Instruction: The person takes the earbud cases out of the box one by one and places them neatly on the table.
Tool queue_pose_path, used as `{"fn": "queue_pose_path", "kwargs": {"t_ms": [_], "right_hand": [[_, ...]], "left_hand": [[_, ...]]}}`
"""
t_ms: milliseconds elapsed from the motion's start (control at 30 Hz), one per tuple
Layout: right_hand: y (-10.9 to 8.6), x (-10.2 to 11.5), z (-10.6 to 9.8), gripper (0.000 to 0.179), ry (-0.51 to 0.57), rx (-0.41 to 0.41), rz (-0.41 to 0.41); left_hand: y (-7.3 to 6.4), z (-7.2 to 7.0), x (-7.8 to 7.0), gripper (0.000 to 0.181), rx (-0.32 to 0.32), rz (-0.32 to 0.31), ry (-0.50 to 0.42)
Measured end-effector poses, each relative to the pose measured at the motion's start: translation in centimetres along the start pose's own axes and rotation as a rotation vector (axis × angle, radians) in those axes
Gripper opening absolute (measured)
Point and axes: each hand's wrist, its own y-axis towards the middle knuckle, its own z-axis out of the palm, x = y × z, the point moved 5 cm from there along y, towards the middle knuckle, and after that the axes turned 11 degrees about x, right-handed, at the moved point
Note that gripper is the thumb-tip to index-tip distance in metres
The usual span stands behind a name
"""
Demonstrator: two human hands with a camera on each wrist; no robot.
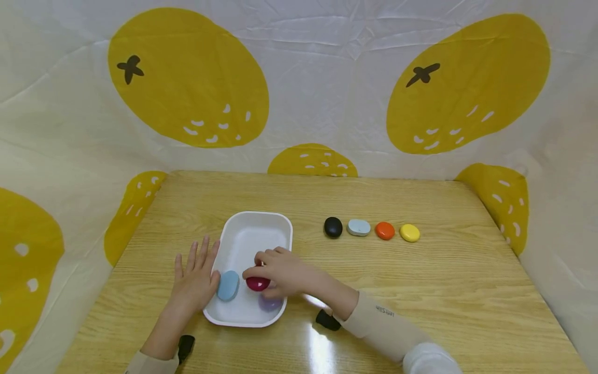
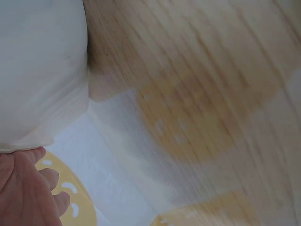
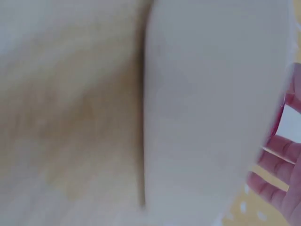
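Observation:
In the head view my right hand pinches a glossy dark red, rounded piece over the white tray. A translucent purple piece lies in the tray just below that hand, partly covered by it. Near the tray's left wall rests a light blue oval piece. My left hand lies with straight fingers against the tray's left rim. The right wrist view shows the right hand's fingers beyond the tray wall, with a sliver of the red piece.
Right of the tray, a row on the wooden table holds a black piece, a pale grey-blue oval, an orange-red piece and a yellow piece. A white cloth with yellow fruit prints hangs behind and beside the table.

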Motion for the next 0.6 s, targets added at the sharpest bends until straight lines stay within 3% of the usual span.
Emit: {"fn": "queue_pose_path", "kwargs": {"t_ms": [167, 300, 467, 600], "right_hand": [[-2.9, -3.3, -1.0, 0.042, 0.138, -0.148, 0.051], [-5.4, -6.0, -1.0, 0.042, 0.154, -0.230, 0.144], [-8.2, -8.9, 0.2, 0.047, 0.176, -0.202, 0.331], [-9.8, -10.2, 1.6, 0.049, 0.194, -0.145, 0.435]], "left_hand": [[-0.1, -0.1, -0.1, 0.060, -0.006, 0.006, -0.014], [0.0, 0.0, 0.0, 0.060, -0.005, 0.006, -0.014], [0.0, -0.1, 0.0, 0.060, -0.011, 0.008, -0.022], [0.0, 0.0, 0.1, 0.060, -0.011, 0.013, -0.028]]}}
